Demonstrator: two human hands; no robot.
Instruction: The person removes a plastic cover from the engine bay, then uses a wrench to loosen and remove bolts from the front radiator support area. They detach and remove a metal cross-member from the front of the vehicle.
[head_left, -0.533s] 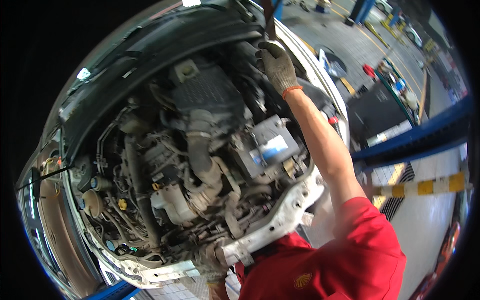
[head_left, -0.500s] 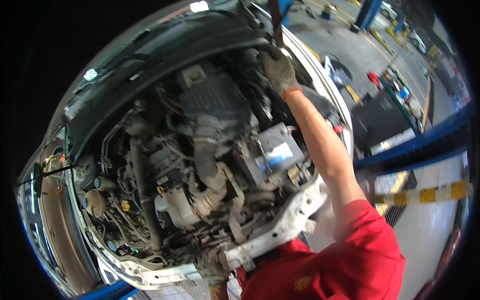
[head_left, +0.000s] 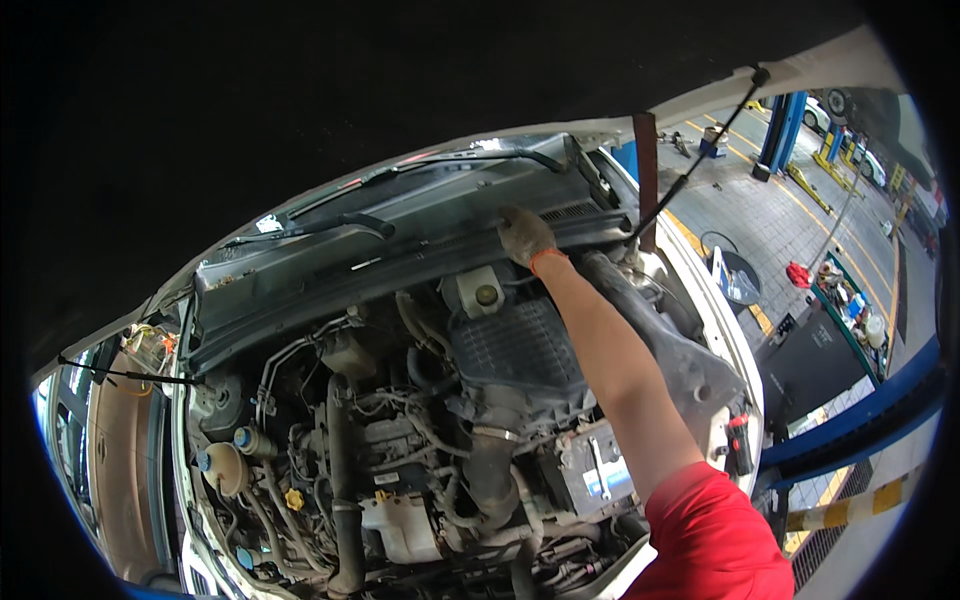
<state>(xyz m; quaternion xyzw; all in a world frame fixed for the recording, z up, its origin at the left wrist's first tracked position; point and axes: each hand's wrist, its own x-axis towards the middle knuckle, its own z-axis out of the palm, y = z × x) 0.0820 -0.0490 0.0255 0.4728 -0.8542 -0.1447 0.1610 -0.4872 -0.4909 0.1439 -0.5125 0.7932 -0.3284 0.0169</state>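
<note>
My right hand (head_left: 526,238), in a dirty knit glove with an orange cuff, reaches far across the engine bay to the dark cowl panel (head_left: 430,258) below the windshield. Its fingers are curled at the panel; what they hold, if anything, is hidden. Just nearer than the hand are a fluid reservoir (head_left: 482,294) with a round cap and the black ribbed air filter housing (head_left: 515,350). Beneath my forearm lies the battery (head_left: 590,470), a wrench (head_left: 598,466) on top of it. My left hand is out of view.
The raised hood (head_left: 400,90) hangs overhead, with a strut (head_left: 700,160) at right. A flashlight-like red and black tool (head_left: 739,443) rests on the right fender edge. Beyond stand a dark tool cart (head_left: 820,360) and a blue lift arm (head_left: 850,425).
The view has tilted up, bringing the hood's underside in. My right hand has moved left from the far right corner onto the cowl. My left hand, earlier at the front crossmember, has left the picture.
</note>
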